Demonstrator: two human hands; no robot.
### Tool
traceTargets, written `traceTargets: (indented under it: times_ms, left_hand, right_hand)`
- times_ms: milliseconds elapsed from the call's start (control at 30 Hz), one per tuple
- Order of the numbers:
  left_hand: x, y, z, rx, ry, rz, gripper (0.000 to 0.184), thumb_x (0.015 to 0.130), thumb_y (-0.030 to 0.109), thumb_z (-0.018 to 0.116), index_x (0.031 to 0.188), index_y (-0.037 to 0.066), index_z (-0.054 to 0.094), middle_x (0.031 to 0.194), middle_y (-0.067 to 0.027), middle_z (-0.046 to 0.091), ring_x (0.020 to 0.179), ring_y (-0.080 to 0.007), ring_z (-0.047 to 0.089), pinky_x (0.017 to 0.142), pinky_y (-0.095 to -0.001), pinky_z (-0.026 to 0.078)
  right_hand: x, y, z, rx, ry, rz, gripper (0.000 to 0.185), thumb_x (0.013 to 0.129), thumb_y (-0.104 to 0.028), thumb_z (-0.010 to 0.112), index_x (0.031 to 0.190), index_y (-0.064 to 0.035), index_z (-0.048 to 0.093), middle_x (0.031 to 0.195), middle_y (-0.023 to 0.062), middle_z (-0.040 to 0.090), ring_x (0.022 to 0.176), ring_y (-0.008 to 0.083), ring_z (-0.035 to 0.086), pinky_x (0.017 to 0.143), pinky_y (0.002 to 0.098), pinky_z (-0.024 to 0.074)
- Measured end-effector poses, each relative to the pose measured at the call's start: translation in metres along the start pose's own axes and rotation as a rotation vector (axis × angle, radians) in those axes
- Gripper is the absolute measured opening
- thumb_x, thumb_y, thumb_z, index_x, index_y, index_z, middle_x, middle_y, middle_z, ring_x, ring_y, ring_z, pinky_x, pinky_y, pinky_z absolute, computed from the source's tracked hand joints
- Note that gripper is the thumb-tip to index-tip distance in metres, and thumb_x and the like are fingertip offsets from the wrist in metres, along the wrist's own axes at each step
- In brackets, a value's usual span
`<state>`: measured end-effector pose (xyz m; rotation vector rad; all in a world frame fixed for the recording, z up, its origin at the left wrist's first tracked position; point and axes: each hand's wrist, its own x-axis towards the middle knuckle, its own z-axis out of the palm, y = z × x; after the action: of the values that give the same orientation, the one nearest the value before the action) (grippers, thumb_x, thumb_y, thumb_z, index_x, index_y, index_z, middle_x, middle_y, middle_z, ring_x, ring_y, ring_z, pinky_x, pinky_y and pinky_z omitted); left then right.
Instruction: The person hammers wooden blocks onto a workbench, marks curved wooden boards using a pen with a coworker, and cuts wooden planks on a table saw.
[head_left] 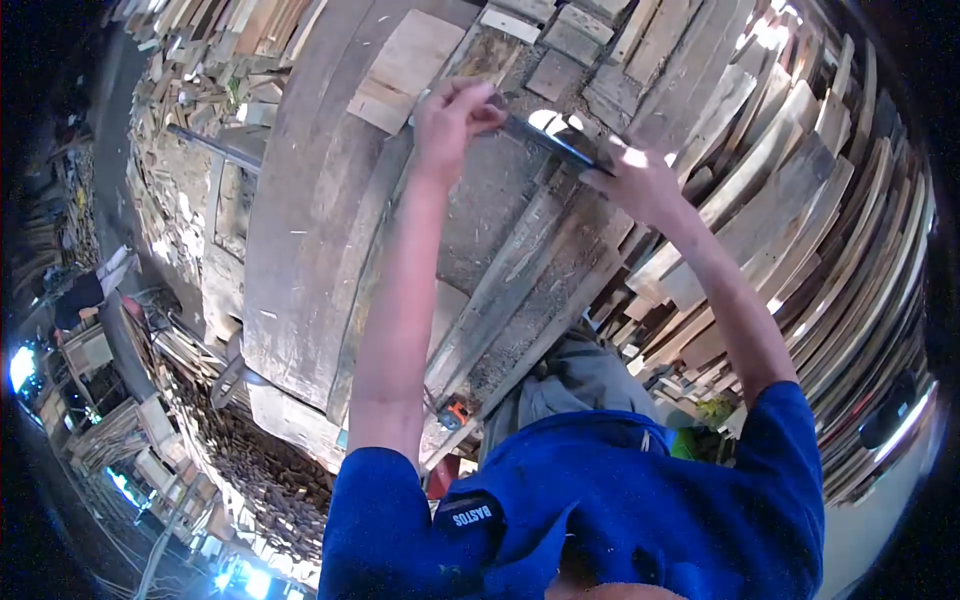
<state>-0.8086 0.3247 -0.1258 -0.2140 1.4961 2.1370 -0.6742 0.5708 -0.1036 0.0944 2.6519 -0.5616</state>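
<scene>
A narrow, dark strip with a bright glossy edge (pixel 555 142), which looks like metal, spans the gap between my hands above the wooden workbench (pixel 310 240). My right hand (pixel 640 185) is closed around its right end. At the opposite end, my left hand (pixel 455 125) has its thumb and fingers pinched together on the tip; the exact contact is hard to see. Beneath the strip lie dusty boards and a grey recess (pixel 480 190) between planks. A pale flat board (pixel 410 65) rests just beyond my left hand.
Stacked planks (pixel 800 200) crowd the right side. Small wood blocks (pixel 555 75) sit at the bench's far end. An orange-and-black object (pixel 455 413) lies near my waist. More offcuts (pixel 225 50) are piled at upper left, with a metal bar (pixel 215 147) jutting out beside the bench.
</scene>
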Motion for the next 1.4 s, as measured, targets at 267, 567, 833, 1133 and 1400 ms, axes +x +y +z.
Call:
traceTargets:
  times_ms: [267, 567, 833, 1133, 1400]
  left_hand:
    - [0.073, -0.011, 0.015, 0.076, 0.041, 0.028, 0.017, 0.093, 0.018, 0.076, 0.102, 0.006, 0.069, 0.082, -0.0029, 0.066, 0.066, -0.0151, 0.068, 0.064, -0.0308, 0.060]
    - [0.147, -0.026, 0.016, 0.518, 0.052, 0.252, 0.015, 0.092, 0.021, 0.078, 0.097, 0.007, 0.075, 0.075, -0.0011, 0.070, 0.068, -0.0104, 0.066, 0.063, -0.0258, 0.053]
    - [0.162, -0.050, 0.015, 0.997, 0.166, 0.812, 0.015, 0.089, 0.021, 0.079, 0.095, 0.008, 0.074, 0.089, -0.0070, 0.066, 0.082, -0.0199, 0.065, 0.075, -0.0356, 0.053]
    - [0.161, -0.057, 0.015, 0.926, 0.227, 0.847, 0.015, 0.091, 0.021, 0.076, 0.094, 0.009, 0.068, 0.096, -0.0063, 0.063, 0.084, -0.0241, 0.063, 0.077, -0.0385, 0.052]
    - [0.163, -0.063, 0.013, 0.987, 0.252, 0.914, 0.014, 0.092, 0.023, 0.075, 0.094, 0.011, 0.068, 0.102, -0.0059, 0.064, 0.085, -0.0261, 0.066, 0.076, -0.0403, 0.053]
  right_hand:
    - [0.011, 0.018, 0.025, 0.223, 0.062, -0.003, 0.035, 0.089, -0.036, 0.077, 0.103, -0.0057, 0.068, 0.104, 0.0175, 0.065, 0.098, 0.0391, 0.066, 0.085, 0.0477, 0.0522]
    - [0.013, 0.025, 0.030, 0.313, 0.079, 0.015, 0.032, 0.087, -0.031, 0.080, 0.099, -0.0038, 0.069, 0.102, 0.0160, 0.064, 0.096, 0.0369, 0.066, 0.082, 0.0464, 0.0521]
    - [0.016, 0.023, 0.026, 0.356, 0.049, 0.027, 0.031, 0.086, -0.028, 0.081, 0.100, -0.0031, 0.067, 0.102, 0.0166, 0.063, 0.094, 0.0373, 0.065, 0.081, 0.0472, 0.0519]
    - [0.003, 0.031, 0.008, 0.415, 0.005, -0.047, 0.028, 0.091, -0.025, 0.071, 0.095, 0.0006, 0.061, 0.094, 0.0172, 0.056, 0.086, 0.0352, 0.059, 0.073, 0.0449, 0.0473]
    - [-0.042, 0.043, -0.007, 0.924, -0.091, 0.235, 0.048, 0.101, -0.046, 0.066, 0.114, -0.0001, 0.068, 0.073, -0.0026, 0.055, 0.058, 0.0069, 0.050, 0.048, 0.0250, 0.0376]
